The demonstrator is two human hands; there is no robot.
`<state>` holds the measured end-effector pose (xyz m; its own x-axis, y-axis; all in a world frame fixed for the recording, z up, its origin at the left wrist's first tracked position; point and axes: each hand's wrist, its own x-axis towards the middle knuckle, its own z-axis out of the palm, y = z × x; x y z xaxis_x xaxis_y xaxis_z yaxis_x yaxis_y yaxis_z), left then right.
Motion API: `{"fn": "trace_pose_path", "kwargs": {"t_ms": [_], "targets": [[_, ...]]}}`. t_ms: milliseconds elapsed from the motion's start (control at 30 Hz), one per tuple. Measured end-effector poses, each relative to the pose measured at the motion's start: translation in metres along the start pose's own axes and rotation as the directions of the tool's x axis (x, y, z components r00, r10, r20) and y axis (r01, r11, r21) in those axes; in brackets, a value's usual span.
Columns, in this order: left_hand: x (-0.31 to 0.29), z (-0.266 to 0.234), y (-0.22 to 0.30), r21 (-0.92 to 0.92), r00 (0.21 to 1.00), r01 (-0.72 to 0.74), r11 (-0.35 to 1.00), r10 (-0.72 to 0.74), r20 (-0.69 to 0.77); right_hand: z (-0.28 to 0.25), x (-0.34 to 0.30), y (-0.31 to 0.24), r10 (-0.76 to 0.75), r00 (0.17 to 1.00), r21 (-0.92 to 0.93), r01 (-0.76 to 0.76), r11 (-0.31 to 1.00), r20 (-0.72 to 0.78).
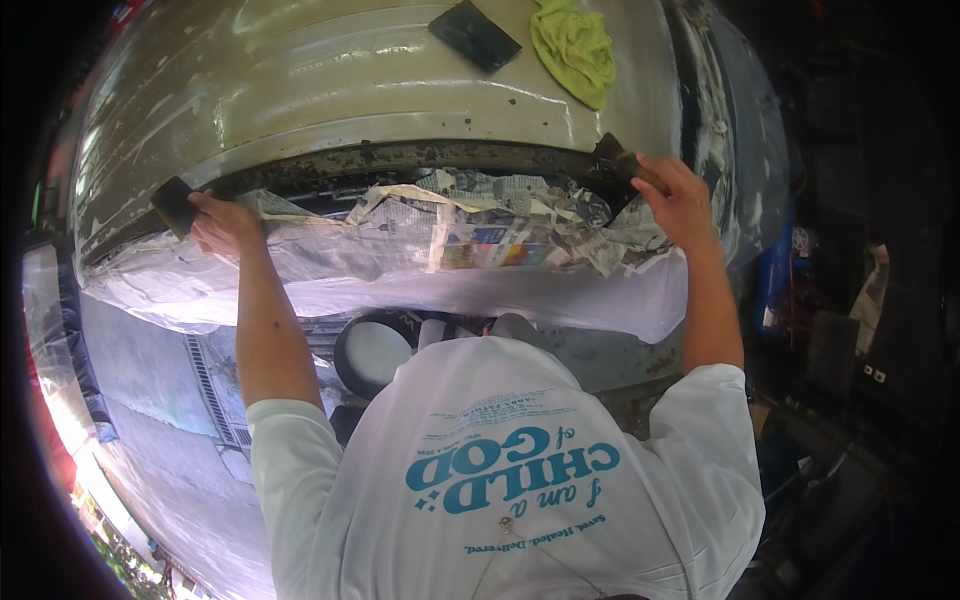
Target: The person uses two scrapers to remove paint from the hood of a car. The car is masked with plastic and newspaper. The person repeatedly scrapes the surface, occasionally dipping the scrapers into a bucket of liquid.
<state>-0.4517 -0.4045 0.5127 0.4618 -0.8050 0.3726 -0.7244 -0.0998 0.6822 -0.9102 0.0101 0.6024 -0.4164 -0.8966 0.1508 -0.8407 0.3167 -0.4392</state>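
My left hand (226,222) is closed on the edge of a dark rectangular pad (175,206), over the left part of a beige ridged vehicle panel's (330,95) near edge. Farther right, my right hand (682,203) pinches a dark brown, folded-looking piece (614,158), possibly sandpaper, at the right end of the same edge. Between both hands runs a dark, flaking channel (440,153). Below it, crumpled newspaper (520,235) and translucent plastic film (400,290) cover the near side.
On the panel's far part lie a dark flat sheet (475,35) and a rumpled yellow-green cloth (573,50). Beneath the film's lower edge, a round white-topped object (375,352) stands near my legs. A floor grate (210,385) lies left; dark clutter fills the right side.
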Motion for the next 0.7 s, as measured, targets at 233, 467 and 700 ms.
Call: {"fn": "trace_pose_path", "kwargs": {"t_ms": [233,467,700], "targets": [[0.001,0.0,-0.002,-0.008,0.999,-0.002,1.0,0.002,0.036,-0.001,0.001,-0.003,-0.09,0.996,-0.206,0.089,0.975,0.008],[0.002,0.003,-0.009,0.007,1.0,-0.01,1.0,0.01,-0.003,-0.014,0.009,-0.034,-0.085,0.98,-0.331,0.142,0.933,0.179],[-0.001,-0.003,0.004,-0.021,1.0,-0.002,1.0,0.002,0.025,-0.021,0.039,-0.054,0.006,0.931,-0.399,0.151,0.904,0.366]]}}
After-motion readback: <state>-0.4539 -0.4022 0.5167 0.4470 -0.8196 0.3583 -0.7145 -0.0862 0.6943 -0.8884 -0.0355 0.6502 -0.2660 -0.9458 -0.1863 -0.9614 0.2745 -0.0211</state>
